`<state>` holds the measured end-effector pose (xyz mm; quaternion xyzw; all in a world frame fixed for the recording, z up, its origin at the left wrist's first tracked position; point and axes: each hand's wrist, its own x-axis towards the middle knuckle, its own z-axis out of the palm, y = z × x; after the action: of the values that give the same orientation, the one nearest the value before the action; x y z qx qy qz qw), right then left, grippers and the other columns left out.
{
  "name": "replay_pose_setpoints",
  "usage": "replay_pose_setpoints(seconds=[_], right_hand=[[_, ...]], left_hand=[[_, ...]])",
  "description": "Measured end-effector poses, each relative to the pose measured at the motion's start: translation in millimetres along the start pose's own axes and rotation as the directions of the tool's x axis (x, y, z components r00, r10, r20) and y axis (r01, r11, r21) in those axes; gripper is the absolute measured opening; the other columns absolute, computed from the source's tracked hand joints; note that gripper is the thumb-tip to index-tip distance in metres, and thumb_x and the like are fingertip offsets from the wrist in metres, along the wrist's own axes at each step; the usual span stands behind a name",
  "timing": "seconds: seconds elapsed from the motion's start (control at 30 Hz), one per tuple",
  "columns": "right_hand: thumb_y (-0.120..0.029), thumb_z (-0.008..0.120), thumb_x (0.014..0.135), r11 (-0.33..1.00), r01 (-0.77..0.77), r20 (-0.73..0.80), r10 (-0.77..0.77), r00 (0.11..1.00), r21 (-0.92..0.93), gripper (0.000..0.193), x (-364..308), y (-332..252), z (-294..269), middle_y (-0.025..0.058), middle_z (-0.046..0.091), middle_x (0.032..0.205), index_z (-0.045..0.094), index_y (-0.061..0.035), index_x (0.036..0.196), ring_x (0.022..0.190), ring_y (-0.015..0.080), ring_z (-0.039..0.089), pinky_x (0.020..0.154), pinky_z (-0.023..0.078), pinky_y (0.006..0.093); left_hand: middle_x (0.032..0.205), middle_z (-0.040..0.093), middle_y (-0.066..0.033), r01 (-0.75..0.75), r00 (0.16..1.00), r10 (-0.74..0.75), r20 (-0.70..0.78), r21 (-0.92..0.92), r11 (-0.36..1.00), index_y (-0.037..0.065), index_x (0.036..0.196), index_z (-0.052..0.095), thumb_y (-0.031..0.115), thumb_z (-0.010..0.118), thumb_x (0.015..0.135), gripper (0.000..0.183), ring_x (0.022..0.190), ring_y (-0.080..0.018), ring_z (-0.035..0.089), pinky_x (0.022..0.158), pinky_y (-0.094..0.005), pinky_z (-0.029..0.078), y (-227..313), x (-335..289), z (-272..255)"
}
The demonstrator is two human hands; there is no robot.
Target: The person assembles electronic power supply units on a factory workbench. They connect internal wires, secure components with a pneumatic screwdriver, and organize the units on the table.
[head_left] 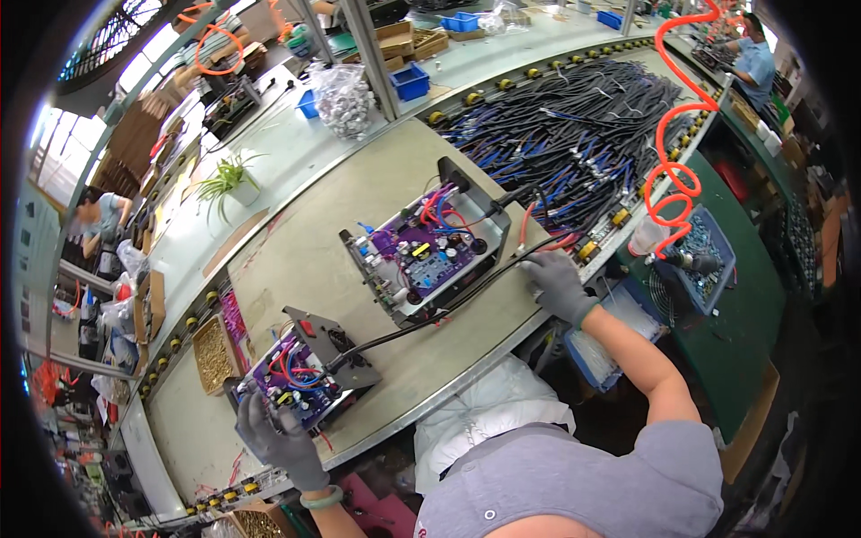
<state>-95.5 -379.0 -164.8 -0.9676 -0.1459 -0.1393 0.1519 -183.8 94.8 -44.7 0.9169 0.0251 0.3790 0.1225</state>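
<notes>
Head view: two gloved hands at a bench (300, 255), one far left, one far right, well apart.
Near unit: open chassis with purple board (300, 386), at bench's lower left, just up from the left hand; black end panel (325, 341) stands on its upper-right side.
Left hand: grey glove (282, 441), at the near unit's lower-left end; fingers part spread and bent over that edge, look to be touching; can't tell if they pinch.
Right hand: grey glove (560, 287), palm down by bench's near edge; fingers bent, tips at or just beside the black cable; can't tell if gripping.
Black cable: long line (395, 335) from the near unit's panel, running up and right, passing just below the far unit toward the right fingertips.
Key relation: near unit lies up and slightly right from left fingers; its long axis slants lower left to upper right, roughly along the cable. Left hand nearer the unit, right hand nearer the cable's far stretch.
Far unit: similar chassis, purple board (421, 251), mid bench, between the hands but higher up; neither hand on it.
Red leads: loose ends (563, 241), just above right hand.
Cable pile: black and blue heap (583, 134), upper right.
Screw box: brass-coloured bits (213, 357), left of near unit.
</notes>
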Motion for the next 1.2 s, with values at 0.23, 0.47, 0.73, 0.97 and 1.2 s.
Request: replay_pose_setpoints(seconds=[0.23, 0.47, 0.73, 0.97, 1.2], right_hand=[[-0.012, 0.07, 0.073, 0.999, -0.051, -0.145, 0.048, 0.988, -0.016, 0.041, -12.0, 19.4, -11.6, 0.0113, 0.06, 0.109, 0.058, -0.0069, 0.112, 0.104, 0.0339, 0.056, 0.089, 0.043, 0.0453], [-0.012, 0.071, 0.078, 0.986, 0.072, -0.35, -0.015, 0.937, 0.151, 0.048, 35.2, -27.0, -19.0, 0.0163, 0.06, 0.106, 0.053, -0.0041, 0.122, 0.09, 0.0367, 0.059, 0.077, 0.049, 0.0429], [-0.011, 0.068, 0.078, 0.99, -0.092, -0.2, 0.112, 0.973, 0.108, 0.039, 35.5, -1.8, 6.8, 0.0134, 0.061, 0.103, 0.054, -0.0062, 0.114, 0.09, 0.0345, 0.06, 0.078, 0.049, 0.0437], [-0.017, 0.069, 0.079, 0.971, -0.212, 0.117, 0.225, 0.967, -0.112, 0.033, -20.9, 16.9, -2.4, 0.0117, 0.061, 0.101, 0.058, -0.0103, 0.108, 0.093, 0.0339, 0.059, 0.08, 0.047, 0.0447], [-0.014, 0.072, 0.076, 0.991, -0.119, -0.11, 0.112, 0.988, -0.062, 0.032, 12.0, 21.6, -13.1, 0.0104, 0.061, 0.099, 0.06, -0.0106, 0.106, 0.093, 0.0329, 0.059, 0.078, 0.047, 0.0444]], left_hand=[[0.12, 0.055, -0.0161, 0.033, 0.999, -0.033, 0.038, -0.004, 0.999, 0.005, 0.119, 0.059, 0.005, 0.063, 0.084, 0.036, 0.108, -0.0318, 0.057, 0.085, -0.0397, 0.051, 6.9, -23.8, -7.5], [0.132, 0.05, -0.0195, 0.187, 0.969, -0.139, -0.203, 0.245, 0.951, -0.002, 0.131, 0.047, -0.005, 0.052, 0.084, 0.048, 0.12, -0.0342, 0.052, 0.101, -0.0418, 0.045, -28.1, -39.5, -42.9], [0.124, 0.057, -0.0161, 0.75, 0.654, -0.751, 0.094, -0.209, 0.627, -0.003, 0.127, 0.05, -0.009, 0.047, 0.08, 0.047, 0.115, -0.024, 0.055, 0.1, -0.0339, 0.043, -74.6, -125.9, -36.7], [0.081, 0.054, -0.0048, 0.677, 0.731, -0.624, 0.275, -0.406, 0.614, 0.0, 0.086, 0.052, -0.002, 0.05, 0.079, 0.007, 0.077, -0.0148, 0.05, 0.074, -0.0277, 0.044, 32.8, -116.9, 7.1], [0.093, 0.061, -0.0083, 0.645, 0.731, -0.087, 0.676, -0.645, 0.411, 0.003, 0.105, 0.063, 0.003, 0.061, 0.081, 0.023, 0.074, -0.0148, 0.06, 0.068, -0.0285, 0.049, 149.0, -92.8, 95.6]])
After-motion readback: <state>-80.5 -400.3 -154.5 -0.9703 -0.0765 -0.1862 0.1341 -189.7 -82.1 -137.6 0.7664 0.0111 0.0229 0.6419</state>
